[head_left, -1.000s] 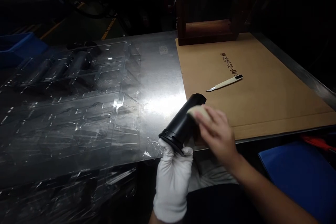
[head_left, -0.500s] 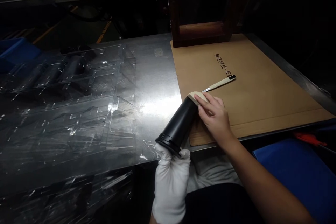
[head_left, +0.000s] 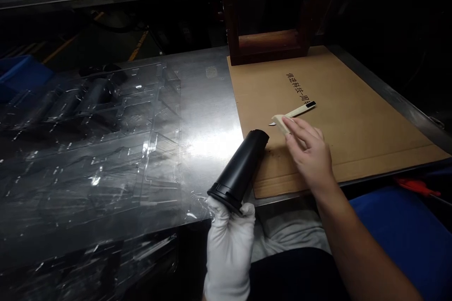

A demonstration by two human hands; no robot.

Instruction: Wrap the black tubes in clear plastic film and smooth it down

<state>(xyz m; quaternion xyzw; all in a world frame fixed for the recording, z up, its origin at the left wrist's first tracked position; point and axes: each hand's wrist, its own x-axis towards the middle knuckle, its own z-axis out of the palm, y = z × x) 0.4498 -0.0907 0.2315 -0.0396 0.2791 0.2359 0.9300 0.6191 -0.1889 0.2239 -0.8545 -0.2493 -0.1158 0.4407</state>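
Observation:
My left hand (head_left: 230, 249), in a white glove, grips the flanged lower end of a black plastic tube (head_left: 240, 164). The tube is tilted, its far end pointing away from me and to the right. Bare, my right hand (head_left: 309, 150) pinches a small cream-coloured pad (head_left: 281, 124) between thumb and fingers. The pad is held apart from the tube, a little to the right of its far end. Beyond the pad, a craft knife (head_left: 300, 110) with a cream handle lies on the cardboard sheet (head_left: 353, 117), partly covered by the pad.
Clear plastic trays (head_left: 134, 160) cover the left of the metal table (head_left: 201, 103), with several dark tubes (head_left: 97, 91) in the far compartments. A blue bin (head_left: 23, 75) stands at far left. A dark reddish frame (head_left: 268, 49) stands on the cardboard's back edge. A red-handled tool (head_left: 416, 186) lies at right.
My right hand has lifted the pad off the tube's far end and moved to the right, uncovering that end. My left hand and the tube stay nearly in place.

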